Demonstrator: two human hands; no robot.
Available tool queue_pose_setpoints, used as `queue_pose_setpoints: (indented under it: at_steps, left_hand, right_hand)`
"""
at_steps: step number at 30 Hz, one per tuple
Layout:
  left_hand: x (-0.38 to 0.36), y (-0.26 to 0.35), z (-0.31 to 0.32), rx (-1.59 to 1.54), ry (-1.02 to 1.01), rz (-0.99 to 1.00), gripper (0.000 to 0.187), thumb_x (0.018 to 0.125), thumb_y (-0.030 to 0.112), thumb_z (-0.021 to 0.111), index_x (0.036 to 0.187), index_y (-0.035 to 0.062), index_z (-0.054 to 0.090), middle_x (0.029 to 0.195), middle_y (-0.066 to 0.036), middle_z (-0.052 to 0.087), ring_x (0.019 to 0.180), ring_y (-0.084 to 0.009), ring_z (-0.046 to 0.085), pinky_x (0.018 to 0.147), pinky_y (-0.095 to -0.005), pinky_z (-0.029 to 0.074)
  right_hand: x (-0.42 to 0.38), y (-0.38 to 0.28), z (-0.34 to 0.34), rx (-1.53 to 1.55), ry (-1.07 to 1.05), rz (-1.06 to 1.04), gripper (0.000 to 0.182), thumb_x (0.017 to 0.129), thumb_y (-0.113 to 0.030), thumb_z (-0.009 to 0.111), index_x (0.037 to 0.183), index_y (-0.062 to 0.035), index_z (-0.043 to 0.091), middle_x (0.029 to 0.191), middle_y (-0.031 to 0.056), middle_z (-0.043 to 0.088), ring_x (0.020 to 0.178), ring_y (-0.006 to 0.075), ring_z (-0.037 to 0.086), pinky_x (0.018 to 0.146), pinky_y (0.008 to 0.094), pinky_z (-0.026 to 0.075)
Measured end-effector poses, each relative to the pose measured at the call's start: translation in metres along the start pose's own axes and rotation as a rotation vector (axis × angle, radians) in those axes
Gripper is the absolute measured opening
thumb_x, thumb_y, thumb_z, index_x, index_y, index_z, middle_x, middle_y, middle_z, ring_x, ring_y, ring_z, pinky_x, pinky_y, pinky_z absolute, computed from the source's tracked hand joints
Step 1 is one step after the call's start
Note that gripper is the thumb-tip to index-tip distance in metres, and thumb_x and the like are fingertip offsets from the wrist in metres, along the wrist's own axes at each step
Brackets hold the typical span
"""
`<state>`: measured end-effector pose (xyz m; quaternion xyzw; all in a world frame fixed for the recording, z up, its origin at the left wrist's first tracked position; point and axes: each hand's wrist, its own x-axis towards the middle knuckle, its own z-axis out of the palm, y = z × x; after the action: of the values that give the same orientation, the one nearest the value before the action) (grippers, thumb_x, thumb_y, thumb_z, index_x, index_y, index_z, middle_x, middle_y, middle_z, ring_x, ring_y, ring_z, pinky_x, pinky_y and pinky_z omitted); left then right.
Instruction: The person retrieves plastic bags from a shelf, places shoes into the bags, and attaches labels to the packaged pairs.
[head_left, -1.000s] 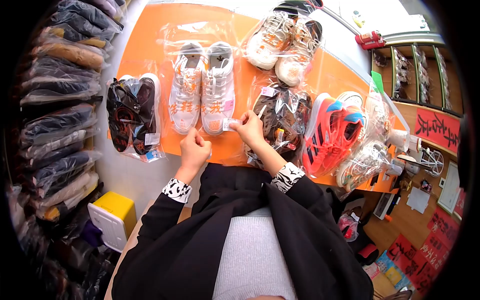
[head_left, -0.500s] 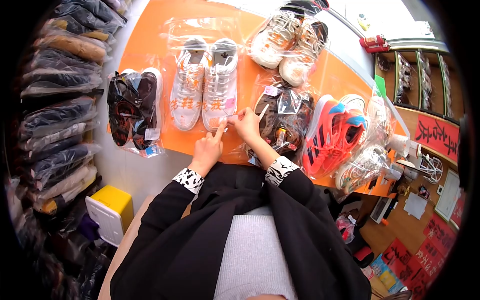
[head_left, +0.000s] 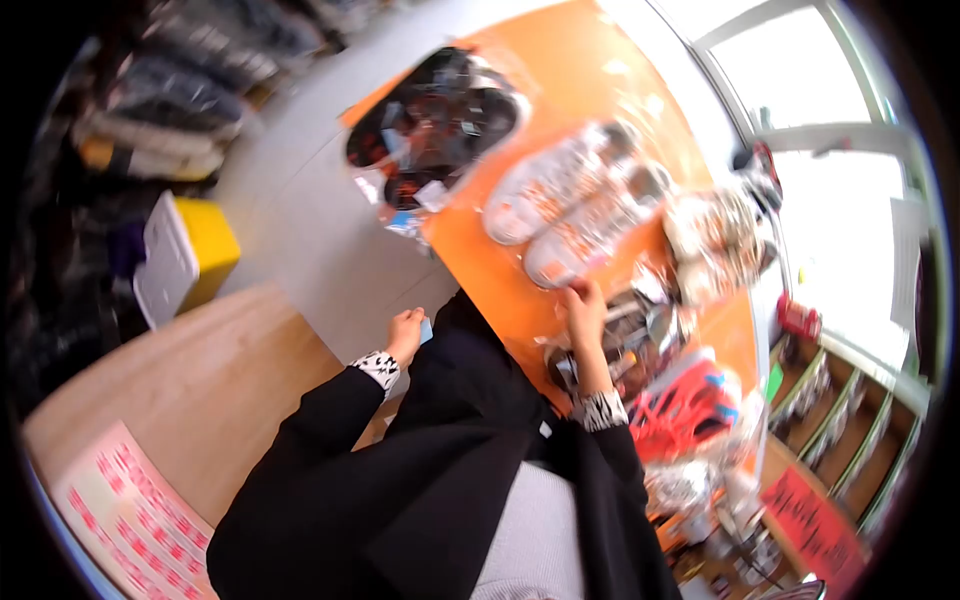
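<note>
My left hand (head_left: 404, 336) is held low beside the table, its fingers closed on a small light-blue card (head_left: 427, 330). On the orange tabletop (head_left: 470, 255) lies a pair of white sneakers (head_left: 560, 254) with orange marks, wrapped in a clear plastic bag. My right hand (head_left: 583, 308) pinches the bag's edge by the toe of the nearer sneaker; motion blur softens the fingertips. Dark bagged shoes (head_left: 628, 335) lie just right of that hand. Another black pair (head_left: 440, 125) in plastic sits at the table's left end.
Coral-red sneakers (head_left: 685, 410) and bagged off-white shoes (head_left: 715, 240) lie farther right. A yellow bin with a white lid (head_left: 200, 250) stands on the floor at left. A wooden surface (head_left: 220, 360) holds a pink printed sheet (head_left: 130, 510). Bagged goods line the left wall.
The view has turned leftward. My left hand has left the white sneakers and moved down and left off the table with a light-blue card. My right hand stays by the sneaker toe.
</note>
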<state>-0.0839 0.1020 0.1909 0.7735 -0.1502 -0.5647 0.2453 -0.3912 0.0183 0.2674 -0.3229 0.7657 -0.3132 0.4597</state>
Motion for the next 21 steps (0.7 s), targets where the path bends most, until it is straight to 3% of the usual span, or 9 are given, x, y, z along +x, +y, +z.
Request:
queue_pose_setpoints:
  at_steps: [1,2,3,5,7,10,16,19,21]
  left_hand:
    - [0.015,-0.014,0.000,-0.053,0.043,-0.014,0.033,0.092,0.027,0.057,0.079,-0.0023,0.065,0.071,-0.009,0.063,0.067,-0.0127,0.056,0.061,-0.0329,0.045]
    - [0.037,-0.028,0.003,0.004,0.120,-0.042,0.035,0.092,0.029,0.055,0.082,-0.0032,0.066,0.075,-0.013,0.065,0.071,-0.0189,0.060,0.064,-0.0371,0.047]
    - [0.062,-0.043,0.009,0.062,0.189,-0.073,0.038,0.093,0.031,0.053,0.085,-0.0041,0.066,0.080,-0.018,0.067,0.075,-0.0251,0.063,0.067,-0.0412,0.048]
    - [0.126,-0.075,0.030,0.166,0.278,0.039,0.044,0.092,0.035,0.049,0.092,-0.0049,0.067,0.090,-0.027,0.067,0.085,-0.0410,0.064,0.074,-0.0495,0.047]
    - [0.155,-0.060,0.040,0.345,0.241,0.139,0.046,0.092,0.037,0.046,0.094,-0.0035,0.068,0.097,-0.031,0.064,0.092,-0.0468,0.061,0.077,-0.0524,0.046]
    - [0.214,-0.064,0.075,0.397,0.401,0.179,0.038,0.092,0.030,0.048,0.097,-0.0017,0.068,0.094,-0.028,0.066,0.088,-0.0453,0.062,0.074,-0.0512,0.048]
    - [0.242,-0.060,0.099,0.458,0.288,0.322,0.032,0.090,0.028,0.054,0.096,-0.0011,0.066,0.089,-0.025,0.066,0.080,-0.0400,0.063,0.069,-0.0474,0.048]
    - [0.234,-0.056,0.085,0.397,0.213,0.578,0.029,0.089,0.027,0.057,0.095,-0.0007,0.065,0.086,-0.023,0.066,0.076,-0.0368,0.063,0.066,-0.0451,0.048]
    - [0.210,-0.066,0.070,0.258,0.132,0.981,0.028,0.088,0.026,0.059,0.095,-0.0005,0.064,0.084,-0.021,0.067,0.073,-0.0346,0.064,0.064,-0.0436,0.048]
  right_hand:
    - [0.003,0.022,-0.003,0.013,0.060,-0.116,0.013,0.083,-0.007,0.063,0.094,0.0015,0.061,0.084,0.0083,0.064,0.075,0.0134,0.061,0.068,0.0279,0.051]
    - [-0.008,0.009,-0.010,0.090,0.008,-0.105,0.012,0.085,-0.004,0.062,0.096,0.0013,0.061,0.090,0.0085,0.064,0.078,0.0135,0.061,0.069,0.0277,0.052]
    - [-0.018,-0.001,-0.015,0.103,0.017,-0.108,0.016,0.084,-0.004,0.063,0.098,0.0026,0.061,0.086,0.0073,0.063,0.076,0.0145,0.061,0.067,0.0267,0.050]
    - [-0.039,-0.020,-0.021,0.034,0.033,-0.086,0.011,0.088,-0.002,0.059,0.097,0.0031,0.059,0.088,0.0068,0.063,0.078,0.0143,0.061,0.070,0.0271,0.051]
    - [-0.051,-0.015,-0.023,0.111,0.053,-0.116,0.008,0.089,-0.001,0.056,0.096,0.0025,0.059,0.086,0.0066,0.062,0.076,0.0139,0.060,0.070,0.0257,0.050]
    - [-0.070,-0.024,-0.023,0.144,0.060,-0.062,0.006,0.091,0.001,0.056,0.096,0.0006,0.058,0.088,0.0066,0.062,0.078,0.0136,0.061,0.071,0.0252,0.051]
    - [-0.093,-0.046,-0.017,0.093,0.072,-0.080,0.008,0.091,0.001,0.058,0.098,-0.0002,0.059,0.091,0.0052,0.063,0.081,0.0123,0.062,0.073,0.0247,0.050]
    - [-0.101,-0.051,-0.017,0.069,0.108,-0.151,0.006,0.091,0.001,0.058,0.097,-0.0011,0.059,0.091,0.0019,0.061,0.080,0.0078,0.059,0.073,0.0213,0.046]
    - [-0.111,-0.051,-0.029,-0.066,0.163,-0.251,0.006,0.089,0.003,0.059,0.094,-0.0001,0.059,0.090,0.0036,0.060,0.078,0.0094,0.057,0.071,0.0225,0.046]
